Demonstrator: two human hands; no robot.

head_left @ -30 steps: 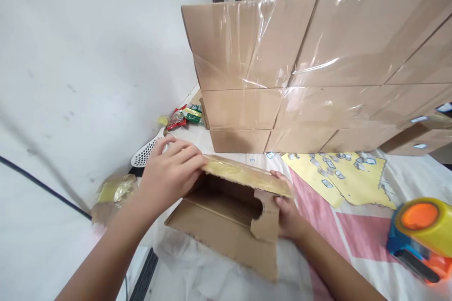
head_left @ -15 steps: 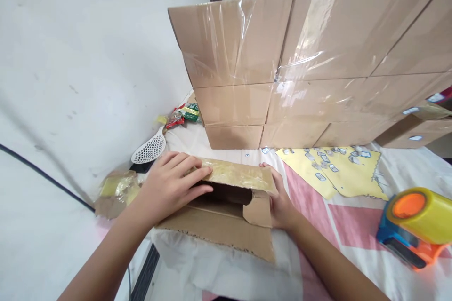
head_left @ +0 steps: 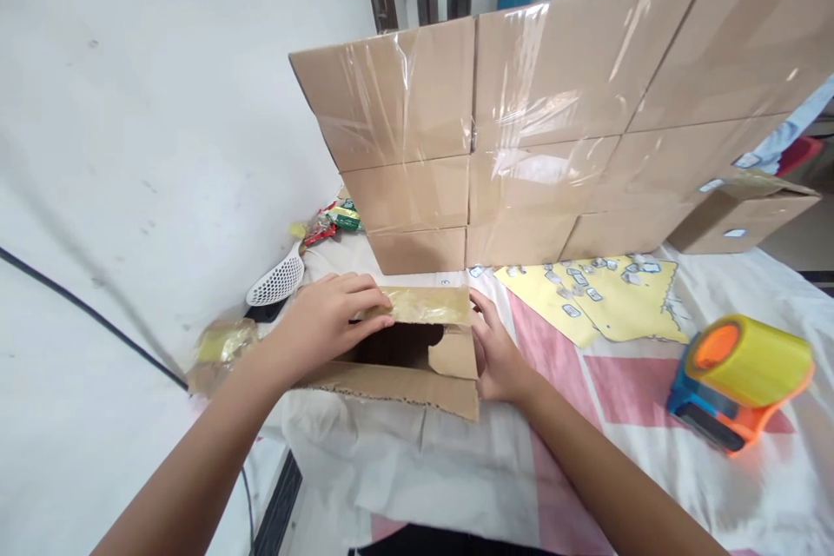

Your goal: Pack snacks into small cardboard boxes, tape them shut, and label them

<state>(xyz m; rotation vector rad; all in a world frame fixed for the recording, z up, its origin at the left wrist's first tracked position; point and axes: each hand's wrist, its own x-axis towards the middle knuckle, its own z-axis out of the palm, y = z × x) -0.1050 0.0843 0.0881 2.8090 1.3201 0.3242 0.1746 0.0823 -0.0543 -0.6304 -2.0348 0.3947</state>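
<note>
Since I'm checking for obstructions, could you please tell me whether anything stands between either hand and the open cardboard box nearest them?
Nothing visible does: the left hand touches the box along its taped top, and the right hand touches its right side.

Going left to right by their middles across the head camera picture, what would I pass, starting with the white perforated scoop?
White perforated scoop, left hand, open cardboard box, right hand, yellow sheets, tape dispenser.
</note>
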